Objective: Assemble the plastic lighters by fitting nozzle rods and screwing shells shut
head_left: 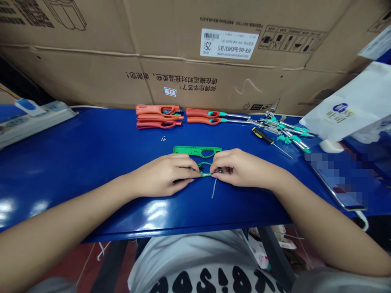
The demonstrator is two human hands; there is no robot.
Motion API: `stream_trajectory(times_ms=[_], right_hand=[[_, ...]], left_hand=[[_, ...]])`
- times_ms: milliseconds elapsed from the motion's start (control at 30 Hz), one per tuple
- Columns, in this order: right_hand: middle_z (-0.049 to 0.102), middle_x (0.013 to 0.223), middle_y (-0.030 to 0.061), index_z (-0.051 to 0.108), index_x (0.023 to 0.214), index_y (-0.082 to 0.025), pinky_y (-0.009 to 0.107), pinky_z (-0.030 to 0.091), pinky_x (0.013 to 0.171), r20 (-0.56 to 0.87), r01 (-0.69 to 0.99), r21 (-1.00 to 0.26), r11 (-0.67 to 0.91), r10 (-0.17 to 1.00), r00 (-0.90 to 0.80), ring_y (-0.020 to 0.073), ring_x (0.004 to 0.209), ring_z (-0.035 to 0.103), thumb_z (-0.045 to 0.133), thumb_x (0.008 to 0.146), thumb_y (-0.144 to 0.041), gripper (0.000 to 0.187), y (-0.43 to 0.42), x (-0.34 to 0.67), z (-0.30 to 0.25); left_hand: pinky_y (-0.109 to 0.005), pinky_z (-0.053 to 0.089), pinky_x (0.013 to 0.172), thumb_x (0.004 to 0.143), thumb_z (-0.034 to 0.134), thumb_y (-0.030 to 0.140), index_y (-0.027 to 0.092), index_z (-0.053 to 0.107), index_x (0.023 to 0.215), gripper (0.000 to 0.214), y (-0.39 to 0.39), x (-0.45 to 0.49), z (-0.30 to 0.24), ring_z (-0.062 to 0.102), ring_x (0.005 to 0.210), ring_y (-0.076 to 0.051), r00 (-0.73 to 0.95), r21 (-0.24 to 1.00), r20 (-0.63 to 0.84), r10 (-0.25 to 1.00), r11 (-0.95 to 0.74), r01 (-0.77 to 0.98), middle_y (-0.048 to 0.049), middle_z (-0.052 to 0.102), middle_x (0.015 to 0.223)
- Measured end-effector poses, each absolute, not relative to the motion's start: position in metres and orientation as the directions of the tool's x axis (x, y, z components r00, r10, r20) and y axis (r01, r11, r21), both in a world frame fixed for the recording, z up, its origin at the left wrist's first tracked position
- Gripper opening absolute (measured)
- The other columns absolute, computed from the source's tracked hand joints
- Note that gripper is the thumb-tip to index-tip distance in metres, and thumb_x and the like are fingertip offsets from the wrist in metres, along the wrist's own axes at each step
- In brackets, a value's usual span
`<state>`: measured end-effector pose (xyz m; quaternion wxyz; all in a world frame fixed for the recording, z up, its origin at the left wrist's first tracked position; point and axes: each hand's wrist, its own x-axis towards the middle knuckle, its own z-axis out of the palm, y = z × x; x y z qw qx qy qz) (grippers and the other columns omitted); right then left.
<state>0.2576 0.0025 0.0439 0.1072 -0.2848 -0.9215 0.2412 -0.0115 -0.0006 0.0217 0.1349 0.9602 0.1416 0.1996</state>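
My left hand (171, 173) and my right hand (238, 167) pinch a green lighter housing half (204, 164) between them, low over the blue table. Its looped trigger opening shows between my fingertips; both ends are covered by my hands. A thin pale tube (214, 189) hangs from beneath my right fingers. Just beyond my hands lies another green housing half (197, 151), its hollow inner side facing up.
Orange and red lighter housings (159, 117) are stacked at the back, beside two with metal rods (233, 121). To the right lie loose metal-and-teal lighter parts (287, 129), a screwdriver (262, 135), a phone (339, 183) and a white bag (345, 103). A power strip (36, 122) sits left; a cardboard box (106, 73) stands behind.
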Motion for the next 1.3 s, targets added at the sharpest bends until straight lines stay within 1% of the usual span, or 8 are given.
stream_trajectory(times_ms=[100,167,333,433,567,833,1067,1300], right_hand=[[0.072,0.090,0.0041,0.076,0.092,-0.017,0.025,0.046,0.072,0.063,0.472,-0.492,0.731,0.571,-0.818,0.0146,0.078,0.065,0.063,0.091,-0.008,0.016,0.0023,0.2579,0.0445],[0.072,0.091,0.0046,0.076,0.092,-0.017,0.026,0.047,0.074,0.062,0.476,-0.481,0.737,0.570,-0.819,0.0157,0.081,0.066,0.062,0.091,-0.009,0.016,0.0023,0.2579,0.0445],[0.072,0.092,0.0048,0.074,0.091,-0.017,0.027,0.046,0.072,0.028,0.520,-0.441,0.732,0.590,-0.807,0.0169,0.081,0.066,0.062,0.090,-0.010,0.014,0.0019,0.2559,0.0433],[0.071,0.093,0.0051,0.072,0.093,-0.017,0.027,0.046,0.073,0.020,0.528,-0.430,0.733,0.592,-0.806,0.0170,0.082,0.066,0.061,0.092,-0.012,0.012,0.0015,0.2546,0.0419],[0.070,0.097,0.0061,0.071,0.097,-0.017,0.028,0.047,0.074,0.041,0.509,-0.433,0.744,0.580,-0.814,0.0176,0.084,0.065,0.060,0.094,-0.013,0.012,0.0011,0.2540,0.0401],[0.069,0.098,0.0068,0.072,0.095,-0.018,0.028,0.048,0.075,0.079,0.483,-0.456,0.748,0.574,-0.815,0.0174,0.084,0.065,0.061,0.093,-0.013,0.013,0.0016,0.2539,0.0391],[0.066,0.091,0.0051,0.071,0.091,-0.016,0.025,0.042,0.066,0.073,0.498,-0.443,0.746,0.583,-0.809,0.0134,0.072,0.057,0.063,0.091,-0.012,0.009,0.0021,0.2548,0.0409],[0.066,0.092,0.0056,0.073,0.091,-0.016,0.024,0.042,0.066,0.079,0.495,-0.451,0.743,0.585,-0.807,0.0132,0.073,0.058,0.065,0.093,-0.014,0.009,0.0021,0.2568,0.0403]], left_hand=[[-0.034,0.055,0.095,0.101,0.053,0.013,0.015,0.070,0.122,0.027,-0.0004,-0.0112,0.0194,0.067,0.106,-0.021,0.868,0.388,0.338,0.365,-0.894,0.225,-0.0115,0.072,0.113],[-0.034,0.055,0.097,0.100,0.053,0.012,0.015,0.070,0.121,0.027,-0.0001,-0.0114,0.0187,0.067,0.107,-0.021,0.865,0.410,0.327,0.380,-0.882,0.233,-0.0118,0.071,0.115],[-0.033,0.055,0.097,0.099,0.052,0.011,0.016,0.073,0.120,0.029,0.0007,-0.0123,0.0204,0.068,0.107,-0.021,0.879,0.393,0.306,0.365,-0.889,0.233,-0.0116,0.070,0.116],[-0.032,0.055,0.098,0.099,0.053,0.011,0.017,0.074,0.118,0.029,0.0013,-0.0124,0.0208,0.069,0.106,-0.020,0.880,0.401,0.304,0.364,-0.887,0.229,-0.0110,0.071,0.115],[-0.032,0.055,0.098,0.098,0.054,0.010,0.017,0.075,0.114,0.028,0.0022,-0.0120,0.0200,0.069,0.105,-0.021,0.878,0.406,0.310,0.365,-0.886,0.225,-0.0113,0.071,0.114],[-0.033,0.055,0.098,0.097,0.053,0.009,0.017,0.074,0.115,0.029,0.0000,-0.0119,0.0238,0.068,0.106,-0.021,0.887,0.378,0.288,0.362,-0.894,0.242,-0.0114,0.071,0.115],[-0.031,0.057,0.093,0.098,0.054,0.010,0.015,0.075,0.110,0.025,0.0000,-0.0137,0.0241,0.069,0.104,-0.021,0.891,0.340,0.318,0.325,-0.916,0.213,-0.0115,0.074,0.113],[-0.031,0.055,0.095,0.099,0.055,0.012,0.014,0.072,0.116,0.024,-0.0014,-0.0119,0.0240,0.068,0.107,-0.021,0.880,0.379,0.290,0.377,-0.889,0.256,-0.0110,0.073,0.114]])
